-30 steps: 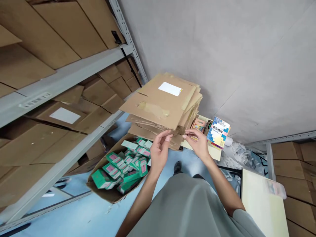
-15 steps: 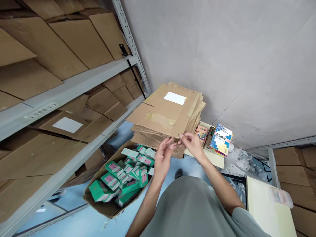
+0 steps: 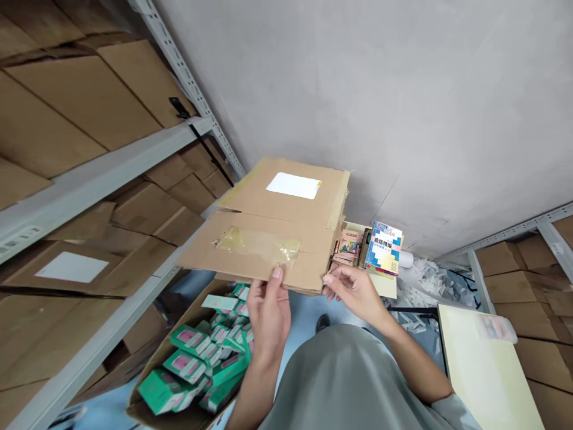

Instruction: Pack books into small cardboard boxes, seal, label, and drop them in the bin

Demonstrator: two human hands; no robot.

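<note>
A flattened cardboard box (image 3: pixel 264 236) with a white label (image 3: pixel 294 185) and a patch of clear tape lies flat between my hands, its front edge toward me. My left hand (image 3: pixel 270 313) grips that edge, thumb on top and fingers underneath. At the front right corner, my right hand (image 3: pixel 356 291) pinches the cardboard between thumb and fingers. Whatever lies below the sheet is mostly hidden by it. Below my left hand stands an open carton (image 3: pixel 147 370) full of small green boxes (image 3: pixel 183 364).
A metal shelf (image 3: pixel 134 140) packed with cartons runs along the left. Books (image 3: pixel 385 248) stand on a surface beyond my right hand, with shredded paper (image 3: pixel 425 286) behind. A pale yellow tabletop (image 3: pixel 483 364) is at right, and a grey wall (image 3: pixel 358 101) rises ahead.
The top flattened box has come up and toward me, covering the stack below. My left hand has shifted left along its edge and taken hold. My view has turned slightly right.
</note>
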